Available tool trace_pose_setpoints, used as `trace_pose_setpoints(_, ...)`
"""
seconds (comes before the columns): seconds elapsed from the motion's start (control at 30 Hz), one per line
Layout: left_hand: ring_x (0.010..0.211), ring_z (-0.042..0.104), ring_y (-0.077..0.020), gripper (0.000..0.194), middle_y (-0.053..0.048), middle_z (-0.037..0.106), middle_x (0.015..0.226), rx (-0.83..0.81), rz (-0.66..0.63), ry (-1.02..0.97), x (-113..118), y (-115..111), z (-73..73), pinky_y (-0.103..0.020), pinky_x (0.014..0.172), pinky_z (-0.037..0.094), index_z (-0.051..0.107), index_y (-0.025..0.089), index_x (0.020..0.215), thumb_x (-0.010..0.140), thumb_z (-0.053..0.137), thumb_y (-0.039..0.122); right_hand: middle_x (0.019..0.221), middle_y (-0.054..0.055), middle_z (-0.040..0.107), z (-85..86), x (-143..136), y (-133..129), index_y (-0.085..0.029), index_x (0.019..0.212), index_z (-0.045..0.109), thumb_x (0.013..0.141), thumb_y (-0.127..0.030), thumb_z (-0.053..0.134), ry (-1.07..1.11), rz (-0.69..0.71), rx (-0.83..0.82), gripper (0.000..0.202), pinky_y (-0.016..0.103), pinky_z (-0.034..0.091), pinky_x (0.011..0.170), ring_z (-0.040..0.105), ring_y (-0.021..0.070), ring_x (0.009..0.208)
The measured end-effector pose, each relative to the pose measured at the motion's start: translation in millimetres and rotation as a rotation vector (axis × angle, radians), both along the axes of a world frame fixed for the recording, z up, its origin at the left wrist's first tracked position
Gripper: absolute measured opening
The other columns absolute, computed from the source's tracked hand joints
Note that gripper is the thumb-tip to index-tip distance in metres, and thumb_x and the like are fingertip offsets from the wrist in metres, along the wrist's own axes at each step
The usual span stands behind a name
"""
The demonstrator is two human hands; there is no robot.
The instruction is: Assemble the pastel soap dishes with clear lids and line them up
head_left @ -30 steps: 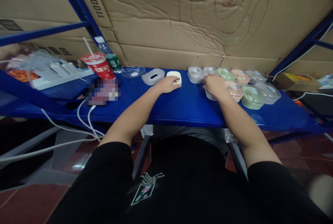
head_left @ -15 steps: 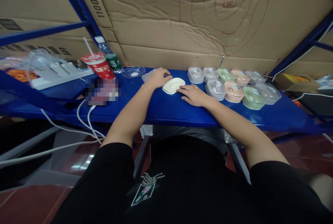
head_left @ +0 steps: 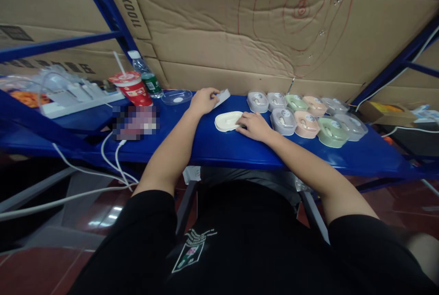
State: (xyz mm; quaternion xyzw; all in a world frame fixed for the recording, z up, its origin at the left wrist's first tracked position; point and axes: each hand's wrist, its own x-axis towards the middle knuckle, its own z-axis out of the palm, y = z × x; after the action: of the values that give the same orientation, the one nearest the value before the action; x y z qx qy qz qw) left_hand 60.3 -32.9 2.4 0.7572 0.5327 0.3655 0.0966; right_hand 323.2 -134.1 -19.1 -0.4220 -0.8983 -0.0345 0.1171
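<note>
So the grey piece (head_left: 223,98) is now tilting up right of the left hand (head_left: 205,100), mid-frame; 0.5 s ago it was peeking out on that hand's left. Looks like it's getting handled alongside the cream dish (head_left: 225,122), which is lying on the counter (head_left: 226,148) just below. Left grip's closing on the piece. Right hand (head_left: 254,126) is covering the dish's right end; can't tell if that grip's pinching, fingertips are blurring into shadow.

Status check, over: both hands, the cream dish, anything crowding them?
Left hand holding grey piece. Right hand touching cream dish, right end. Dish on blue table. Lidded boxes close by, right.
</note>
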Motion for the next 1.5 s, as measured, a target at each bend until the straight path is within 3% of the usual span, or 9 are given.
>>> trace_pose_setpoints(0.17,0.104,0.075,-0.0238,0.030,-0.011,0.083,0.117,-0.019,-0.284,-0.540,16.4,-3.5,6.6,-0.036,0.095,0.059,0.083,0.016,0.118,0.097,0.070,0.033,0.142,0.017,0.068,-0.2,2.2,2.7,-0.020,0.158,0.057,0.103,-0.050,0.067,0.203,-0.027,0.116,0.063,0.052,0.050,0.110,0.062,0.0372,0.132)
trace_pose_setpoints(0.37,0.091,0.077,-0.0208,0.029,-0.011,0.083,0.111,-0.294,-0.392,-0.715,36.2,-22.8,9.1,-0.033,0.083,0.061,0.082,0.018,0.119,0.101,0.072,0.038,0.181,0.018,0.030,10.7,10.8,3.3,-0.027,0.178,0.024,0.100,-0.060,0.068,0.203,-0.124,0.277,0.094,0.074,0.031,0.128,0.028,0.0489,0.165)
trace_pose_setpoints(0.6,0.079,0.074,-0.0203,0.053,-0.011,0.081,0.091,-0.321,-0.263,-0.448,23.7,-29.4,21.3,-0.030,0.071,0.056,0.084,0.015,0.102,0.104,0.064,0.063,0.179,0.016,0.038,4.2,2.2,1.5,-0.030,0.164,0.051,0.102,-0.063,0.067,0.210,-0.106,0.217,0.072,0.074,0.035,0.127,0.035,0.0474,0.163)
trace_pose_setpoints(0.73,0.077,0.070,-0.0193,0.036,-0.008,0.083,0.088,-0.221,-0.251,-0.161,9.3,-24.9,22.5,-0.028,0.068,0.050,0.087,0.015,0.090,0.089,0.082,0.051,0.170,0.018,0.050,-1.5,-0.8,4.2,-0.023,0.136,0.073,0.103,-0.062,0.068,0.217,-0.069,0.207,0.051,0.067,0.039,0.125,0.049,0.0441,0.153)
trace_pose_setpoints(1.0,0.077,0.069,-0.0216,0.027,-0.008,0.083,0.089,-0.201,-0.251,0.257,15.3,-9.3,-5.2,-0.032,0.072,0.045,0.089,0.023,0.088,0.090,0.072,0.043,0.122,0.014,0.078,-3.7,-8.2,1.7,-0.021,0.113,0.077,0.103,-0.061,0.069,0.132,-0.080,0.099,0.042,0.051,0.047,0.108,0.069,0.0344,0.117)
trace_pose_setpoints(1.17,0.082,0.070,-0.0226,0.033,-0.008,0.083,0.092,-0.205,-0.281,0.273,21.2,-1.8,-18.2,-0.033,0.075,0.046,0.087,0.023,0.091,0.092,0.068,0.050,0.121,0.012,0.078,-2.0,-6.1,1.7,-0.022,0.114,0.077,0.105,-0.056,0.068,0.086,-0.079,0.063,0.036,0.046,0.049,0.098,0.070,0.0331,0.112)
trace_pose_setpoints(1.27,0.095,0.073,-0.0270,0.046,-0.011,0.083,0.100,-0.177,-0.179,0.252,15.3,1.2,-14.8,-0.036,0.084,0.050,0.085,0.022,0.093,0.099,0.059,0.059,0.124,0.012,0.078,-1.8,-2.8,2.7,-0.021,0.119,0.076,0.105,-0.049,0.067,0.085,-0.061,0.052,0.033,0.047,0.050,0.100,0.070,0.0336,0.116)
trace_pose_setpoints(1.4,0.120,0.069,-0.0353,0.042,-0.018,0.073,0.130,-0.068,0.255,0.219,-19.1,7.7,-6.5,-0.045,0.101,0.051,0.081,0.018,0.113,0.106,0.057,0.052,0.141,0.014,0.073,-4.3,1.5,4.0,-0.021,0.133,0.072,0.105,-0.045,0.066,0.118,-0.028,0.042,0.038,0.051,0.049,0.108,0.067,0.0356,0.128)
trace_pose_setpoints(1.5,0.127,0.064,-0.0375,0.034,-0.020,0.063,0.142,-0.193,0.515,0.183,-57.7,16.0,-7.5,-0.048,0.108,0.049,0.072,0.014,0.120,0.103,0.071,0.043,0.156,0.017,0.063,-5.2,3.9,4.5,-0.020,0.147,0.065,0.103,-0.045,0.067,0.143,-0.034,0.030,0.050,0.055,0.050,0.111,0.062,0.0384,0.138)
